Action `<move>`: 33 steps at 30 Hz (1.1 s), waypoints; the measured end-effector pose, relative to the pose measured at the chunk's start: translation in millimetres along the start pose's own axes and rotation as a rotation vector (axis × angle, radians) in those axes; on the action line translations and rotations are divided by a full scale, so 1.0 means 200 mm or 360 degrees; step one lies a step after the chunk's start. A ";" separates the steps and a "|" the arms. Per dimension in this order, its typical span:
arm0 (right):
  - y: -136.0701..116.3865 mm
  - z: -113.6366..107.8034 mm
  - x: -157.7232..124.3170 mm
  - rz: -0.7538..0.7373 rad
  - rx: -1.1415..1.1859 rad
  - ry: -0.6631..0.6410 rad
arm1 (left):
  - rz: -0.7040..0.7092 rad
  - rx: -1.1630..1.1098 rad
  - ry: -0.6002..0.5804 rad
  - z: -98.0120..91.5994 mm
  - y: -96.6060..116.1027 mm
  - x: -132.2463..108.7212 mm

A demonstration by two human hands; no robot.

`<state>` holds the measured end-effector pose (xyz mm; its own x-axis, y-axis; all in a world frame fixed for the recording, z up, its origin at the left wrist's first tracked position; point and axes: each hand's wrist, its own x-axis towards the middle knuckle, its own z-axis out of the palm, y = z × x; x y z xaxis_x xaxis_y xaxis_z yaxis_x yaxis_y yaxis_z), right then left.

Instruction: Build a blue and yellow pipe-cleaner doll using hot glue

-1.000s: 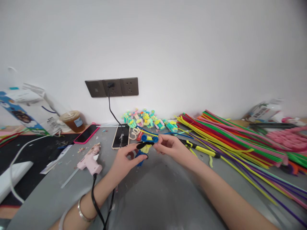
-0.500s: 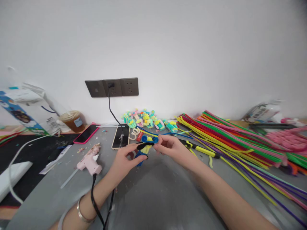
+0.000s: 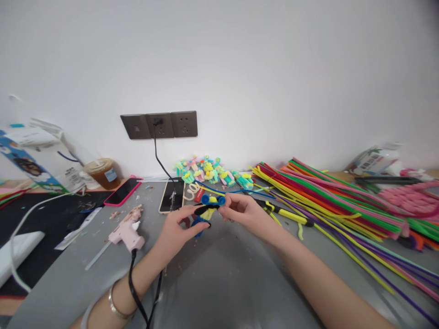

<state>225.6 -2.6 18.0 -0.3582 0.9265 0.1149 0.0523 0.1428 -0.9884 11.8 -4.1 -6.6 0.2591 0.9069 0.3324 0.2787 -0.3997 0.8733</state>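
Toy (image 3: 207, 214), long axis tilted, clasped at its lower left by the left grip (image 3: 179, 228), pinched at its upper right by the right grip (image 3: 244, 212)

Blue, yellow and black figure (image 3: 207, 213)

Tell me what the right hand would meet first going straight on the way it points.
The right hand would meet the blue-and-yellow figure first, right at its fingertips. Past that, the left hand seems next in line, though depth is hard to judge.
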 end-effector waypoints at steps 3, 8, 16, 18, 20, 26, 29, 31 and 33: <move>0.00 0.00 0.00 -0.0004 -0.0006 0.0004 | 0.0000 0.0006 0.0010 0.00 0.00 0.00; -0.02 0.00 0.00 0.0002 -0.0011 -0.0001 | 0.0010 0.0000 0.0009 0.00 0.01 0.00; -0.01 0.00 0.00 -0.0004 0.0007 0.0007 | 0.0009 0.0021 0.0000 0.00 0.01 0.00; -0.01 0.00 0.00 -0.0005 0.0011 0.0004 | 0.0017 0.0016 -0.0002 0.00 0.02 0.00; -0.01 0.00 0.00 -0.0004 0.0010 0.0004 | 0.0025 0.0009 -0.0004 0.00 0.02 0.00; -0.01 0.00 0.00 0.0009 -0.0006 0.0008 | 0.0017 0.0020 0.0010 0.00 0.00 0.00; -0.02 0.00 0.00 0.0032 -0.0011 0.0038 | -0.0073 0.0005 0.0047 0.00 0.00 0.00; -0.02 0.00 0.00 0.0056 0.0014 0.0075 | -0.0160 -0.0042 0.0092 0.01 -0.01 0.00; 0.00 0.01 0.00 0.0085 0.0049 0.0089 | -0.0242 -0.0120 0.0159 0.01 -0.01 0.00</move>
<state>224.0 -3.8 18.8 -0.3032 0.9506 0.0665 0.0407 0.0826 -0.9957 13.2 -3.1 -8.0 0.1255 0.9662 0.2251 0.2365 -0.2494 0.9391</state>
